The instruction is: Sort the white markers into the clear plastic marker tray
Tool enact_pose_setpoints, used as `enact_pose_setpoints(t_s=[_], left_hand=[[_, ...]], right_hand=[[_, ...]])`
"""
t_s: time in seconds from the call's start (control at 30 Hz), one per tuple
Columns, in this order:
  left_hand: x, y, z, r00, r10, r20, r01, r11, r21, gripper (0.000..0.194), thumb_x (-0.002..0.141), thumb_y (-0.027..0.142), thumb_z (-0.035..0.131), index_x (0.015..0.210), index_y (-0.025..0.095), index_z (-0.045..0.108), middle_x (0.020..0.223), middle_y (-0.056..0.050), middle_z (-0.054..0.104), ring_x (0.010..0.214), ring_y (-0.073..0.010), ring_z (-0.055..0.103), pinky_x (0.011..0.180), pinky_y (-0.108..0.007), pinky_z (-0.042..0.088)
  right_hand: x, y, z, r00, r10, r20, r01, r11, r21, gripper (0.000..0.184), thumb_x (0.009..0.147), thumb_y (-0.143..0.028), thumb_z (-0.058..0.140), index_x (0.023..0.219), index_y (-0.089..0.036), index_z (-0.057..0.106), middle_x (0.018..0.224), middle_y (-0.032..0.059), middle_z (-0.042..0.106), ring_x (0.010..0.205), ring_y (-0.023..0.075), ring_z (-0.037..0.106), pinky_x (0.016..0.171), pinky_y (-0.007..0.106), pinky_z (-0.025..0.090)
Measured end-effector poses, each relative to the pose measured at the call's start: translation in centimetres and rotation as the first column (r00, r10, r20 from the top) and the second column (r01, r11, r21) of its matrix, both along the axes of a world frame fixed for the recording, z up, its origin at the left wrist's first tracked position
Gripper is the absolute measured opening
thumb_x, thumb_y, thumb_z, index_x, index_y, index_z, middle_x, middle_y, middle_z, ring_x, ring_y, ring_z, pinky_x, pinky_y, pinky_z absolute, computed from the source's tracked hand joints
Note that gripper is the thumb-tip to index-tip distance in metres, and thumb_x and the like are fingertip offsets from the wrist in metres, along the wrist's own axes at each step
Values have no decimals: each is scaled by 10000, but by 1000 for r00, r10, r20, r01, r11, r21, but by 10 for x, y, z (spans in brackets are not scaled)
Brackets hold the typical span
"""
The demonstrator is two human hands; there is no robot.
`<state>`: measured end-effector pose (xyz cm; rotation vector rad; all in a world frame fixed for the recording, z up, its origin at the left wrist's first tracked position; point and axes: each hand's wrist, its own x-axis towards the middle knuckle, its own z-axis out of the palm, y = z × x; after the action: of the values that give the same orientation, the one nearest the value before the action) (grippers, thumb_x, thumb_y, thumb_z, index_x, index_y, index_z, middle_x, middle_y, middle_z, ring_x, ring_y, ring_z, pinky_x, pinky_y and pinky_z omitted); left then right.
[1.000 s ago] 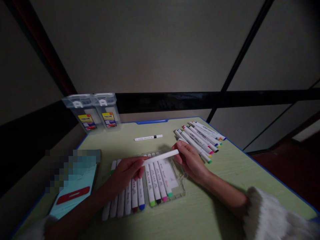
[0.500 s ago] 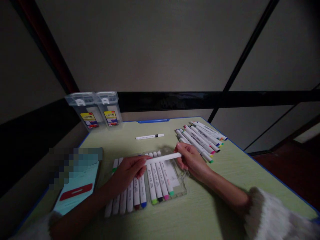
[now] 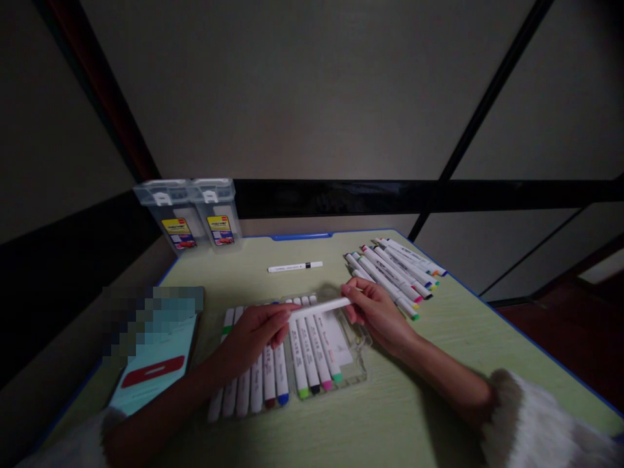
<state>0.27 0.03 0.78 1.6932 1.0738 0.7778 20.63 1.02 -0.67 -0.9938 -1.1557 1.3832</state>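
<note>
A white marker [image 3: 319, 309] is held nearly level between my two hands, above an open clear case. My left hand [image 3: 260, 328] pinches its left end, and my right hand [image 3: 375, 309] has closed fingers on its right end. Below lies the clear plastic case [image 3: 358, 376], in which several white markers [image 3: 312, 354] with coloured ends lie side by side. A white paper slip shows in the case's right part. My left hand covers the upper part of some markers there. The held marker's ends are hidden by my fingers.
Loose markers [image 3: 390, 270] lie in a pile at the right. A single marker [image 3: 295, 267] with a black band lies farther back. Two clear lidded boxes [image 3: 195, 221] stand at the back left. A phone [image 3: 156, 370] with a lit screen lies at the left.
The whole view has shifted slightly, so things appear a little farther right. Both hands keep hold of the marker, almost unmoved.
</note>
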Motion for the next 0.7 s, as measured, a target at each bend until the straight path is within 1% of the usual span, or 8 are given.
enact_pose_setpoints(t_s=[0.17, 0.33, 0.53, 0.7], left_hand=[[-1, 1, -3, 999, -5, 37, 5, 1000, 0, 368, 740, 304, 406, 960, 100, 620, 443, 73, 363, 431, -85, 336, 495, -231, 321], [-4, 5, -10, 999, -27, 23, 27, 999, 24, 353, 761, 290, 409, 989, 106, 607, 459, 73, 379, 448, -85, 348, 522, -234, 326], [-2, 3, -6, 1000, -8, -1, 8, 1000, 19, 353, 744, 290, 419, 968, 112, 624, 439, 77, 359, 449, -87, 343, 505, -224, 317], [-2, 3, -6, 1000, -1, -13, 1, 1000, 7, 364, 737, 289, 431, 1005, 121, 611, 433, 78, 363, 447, -86, 351, 496, -214, 316]], right_hand=[[0, 0, 1, 1000, -18, 15, 18, 1000, -23, 243, 690, -343, 597, 587, -172, 459, 387, -59, 492, 337, 41, 328, 357, 173, 202], [0, -1, 3, 1000, -26, -7, 26, 999, -30, 233, 668, -327, 615, 586, -166, 467, 406, -51, 497, 363, 43, 336, 378, 179, 209], [1, -1, 6, 999, -20, -43, 18, 998, -54, 223, 628, -319, 643, 583, -157, 496, 455, -41, 501, 413, 49, 355, 415, 187, 242], [1, -1, 7, 999, -10, -50, 7, 998, -57, 196, 623, -301, 645, 597, -156, 516, 487, -32, 514, 431, 58, 366, 425, 194, 256]])
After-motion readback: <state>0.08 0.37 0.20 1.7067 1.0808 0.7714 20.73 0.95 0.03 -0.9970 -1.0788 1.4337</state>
